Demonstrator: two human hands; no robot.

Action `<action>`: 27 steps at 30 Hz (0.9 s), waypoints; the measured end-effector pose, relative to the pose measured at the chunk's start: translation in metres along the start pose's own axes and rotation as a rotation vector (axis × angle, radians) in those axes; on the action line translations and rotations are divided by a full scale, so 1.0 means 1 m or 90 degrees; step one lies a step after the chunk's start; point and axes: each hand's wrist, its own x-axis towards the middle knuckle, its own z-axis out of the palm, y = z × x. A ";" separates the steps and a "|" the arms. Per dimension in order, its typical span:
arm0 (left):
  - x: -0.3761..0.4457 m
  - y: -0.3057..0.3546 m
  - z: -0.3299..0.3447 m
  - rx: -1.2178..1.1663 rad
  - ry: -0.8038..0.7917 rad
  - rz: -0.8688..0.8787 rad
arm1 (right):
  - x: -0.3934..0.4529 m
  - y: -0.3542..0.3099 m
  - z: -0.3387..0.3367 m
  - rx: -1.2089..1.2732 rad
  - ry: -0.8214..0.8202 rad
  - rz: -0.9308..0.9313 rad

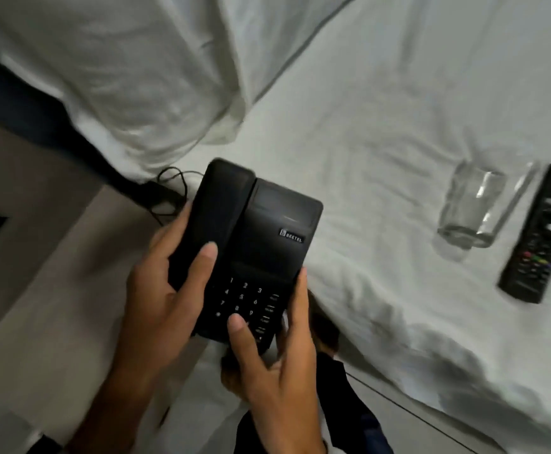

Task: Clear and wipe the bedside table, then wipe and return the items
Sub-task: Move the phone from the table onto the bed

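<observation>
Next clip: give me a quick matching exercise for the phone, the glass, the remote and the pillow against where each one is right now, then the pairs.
Column one:
1. telephone
2. drinking glass
3. remote control
4. pillow

Column two:
A. lying at the far right on the bed sheet
B. at the head of the bed, top left
C. held in the grip of the left hand and right hand
D. on the sheet between the phone and the remote

Pairs: 1-C, 2-D, 3-A, 4-B
</observation>
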 end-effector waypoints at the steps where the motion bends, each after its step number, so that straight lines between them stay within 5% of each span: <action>1: 0.012 0.021 0.013 0.008 -0.016 0.026 | 0.008 -0.014 -0.011 -0.007 0.029 -0.022; 9: 0.136 0.111 0.134 0.112 -0.149 0.168 | 0.144 -0.093 -0.094 -0.050 0.140 -0.120; 15: 0.170 0.090 0.173 0.151 -0.156 0.148 | 0.200 -0.078 -0.130 -0.210 0.023 -0.116; 19: 0.140 0.077 0.152 0.374 -0.035 0.300 | 0.206 -0.077 -0.149 -0.662 0.109 -0.312; 22: 0.107 0.062 0.112 0.636 0.132 0.291 | 0.213 -0.092 -0.139 -0.778 0.129 -0.446; 27: 0.046 0.020 0.051 0.743 0.227 0.181 | 0.212 -0.106 -0.097 -0.880 0.076 -0.646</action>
